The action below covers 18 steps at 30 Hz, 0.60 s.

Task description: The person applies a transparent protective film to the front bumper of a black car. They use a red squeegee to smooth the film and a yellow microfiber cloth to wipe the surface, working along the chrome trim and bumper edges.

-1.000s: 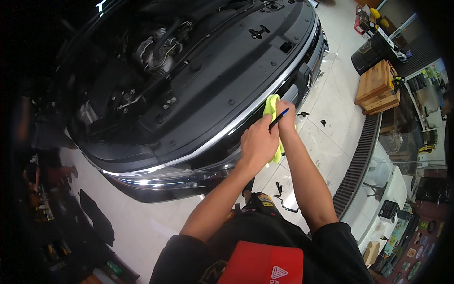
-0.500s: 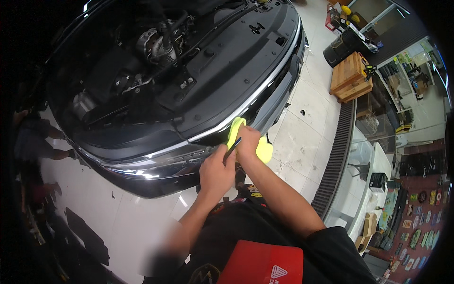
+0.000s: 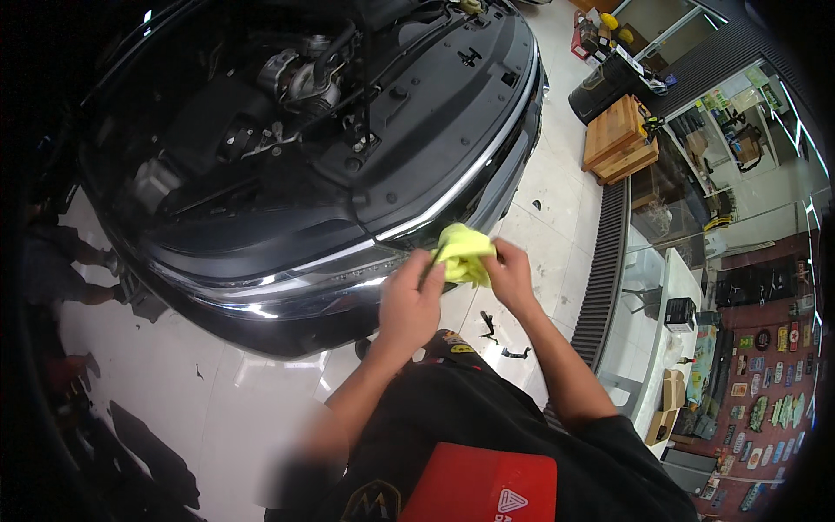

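A crumpled bright yellow cloth (image 3: 465, 252) hangs between both my hands, just in front of the nose of a black car (image 3: 287, 278). My left hand (image 3: 409, 304) pinches the cloth's left edge, and a thin dark stick shows between its fingers. My right hand (image 3: 509, 274) grips the cloth's right side. The cloth sits close to the chrome strip (image 3: 452, 196) along the car's front; whether it touches the strip I cannot tell. The bonnet is up and the engine bay (image 3: 296, 87) lies exposed.
Small dark bits (image 3: 491, 326) lie on the white tiled floor by my feet. A dark floor grate (image 3: 609, 261) runs along the right. Wooden crates (image 3: 617, 139) and a black bin (image 3: 604, 83) stand at the back right. Another person's legs (image 3: 70, 261) are at the left.
The cloth was pressed on the car's front edge under my hands. Both hands have drawn back toward me with it, and the cloth is now bunched between them.
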Each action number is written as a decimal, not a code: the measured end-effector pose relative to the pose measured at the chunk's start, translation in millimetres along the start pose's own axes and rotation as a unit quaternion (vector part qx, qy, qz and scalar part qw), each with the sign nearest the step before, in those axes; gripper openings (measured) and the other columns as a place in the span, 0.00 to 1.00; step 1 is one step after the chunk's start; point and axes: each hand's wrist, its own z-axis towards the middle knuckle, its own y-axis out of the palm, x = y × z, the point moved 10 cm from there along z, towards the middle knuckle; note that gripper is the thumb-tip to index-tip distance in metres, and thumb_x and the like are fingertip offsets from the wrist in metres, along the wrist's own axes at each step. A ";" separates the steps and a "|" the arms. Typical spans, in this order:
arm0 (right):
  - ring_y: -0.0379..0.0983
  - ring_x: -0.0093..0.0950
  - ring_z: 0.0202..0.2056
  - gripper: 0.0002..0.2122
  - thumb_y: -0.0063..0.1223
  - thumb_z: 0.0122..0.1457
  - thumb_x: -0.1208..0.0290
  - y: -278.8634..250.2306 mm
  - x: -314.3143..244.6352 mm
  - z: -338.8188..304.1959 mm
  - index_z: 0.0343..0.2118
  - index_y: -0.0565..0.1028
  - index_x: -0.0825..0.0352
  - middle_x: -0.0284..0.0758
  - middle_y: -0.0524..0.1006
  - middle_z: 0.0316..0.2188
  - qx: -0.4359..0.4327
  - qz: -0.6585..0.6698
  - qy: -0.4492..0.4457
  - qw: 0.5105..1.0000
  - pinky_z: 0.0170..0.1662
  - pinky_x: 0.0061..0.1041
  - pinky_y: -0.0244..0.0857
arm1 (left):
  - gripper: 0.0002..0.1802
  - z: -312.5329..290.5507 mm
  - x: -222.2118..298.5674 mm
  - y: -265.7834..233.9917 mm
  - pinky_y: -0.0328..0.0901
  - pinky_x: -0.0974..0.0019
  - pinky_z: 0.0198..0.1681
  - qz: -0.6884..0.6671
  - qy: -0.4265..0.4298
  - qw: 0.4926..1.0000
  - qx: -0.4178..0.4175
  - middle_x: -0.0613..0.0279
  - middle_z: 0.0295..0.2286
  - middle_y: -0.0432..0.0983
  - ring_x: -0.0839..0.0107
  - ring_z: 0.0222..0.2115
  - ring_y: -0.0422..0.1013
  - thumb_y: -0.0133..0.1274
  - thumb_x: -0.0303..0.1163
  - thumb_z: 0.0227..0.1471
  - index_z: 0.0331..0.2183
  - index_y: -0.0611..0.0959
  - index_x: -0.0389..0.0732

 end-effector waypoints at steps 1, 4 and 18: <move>0.76 0.38 0.28 0.09 0.58 0.55 0.70 -7.1 -6.0 -17.2 0.36 0.79 0.68 0.42 0.78 0.27 -0.037 -0.064 -0.067 0.995 0.35 0.34 0.69 | 0.09 4.9 5.3 -7.2 0.68 0.59 0.32 -0.050 -0.025 0.998 0.004 0.47 0.26 0.78 0.50 0.28 0.77 0.53 0.33 0.62 0.40 0.78 0.37; 0.73 0.47 0.35 0.07 0.59 0.50 0.77 -0.9 -11.8 -58.0 0.32 0.72 0.67 0.43 0.74 0.31 -0.103 -0.175 -0.152 0.967 0.39 0.33 0.68 | 0.08 11.6 33.0 -4.8 0.69 0.58 0.30 -0.066 0.036 0.997 -0.014 0.49 0.26 0.79 0.51 0.27 0.78 0.55 0.29 0.60 0.42 0.78 0.39; 0.79 0.37 0.28 0.12 0.46 0.64 0.67 -75.9 168.3 221.9 0.34 0.79 0.70 0.41 0.80 0.29 0.062 0.564 0.174 0.805 0.32 0.36 0.75 | 0.10 106.5 28.9 234.9 0.66 0.40 0.38 0.112 0.059 0.978 -0.168 0.43 0.35 0.78 0.38 0.36 0.74 0.52 0.31 0.59 0.42 0.77 0.39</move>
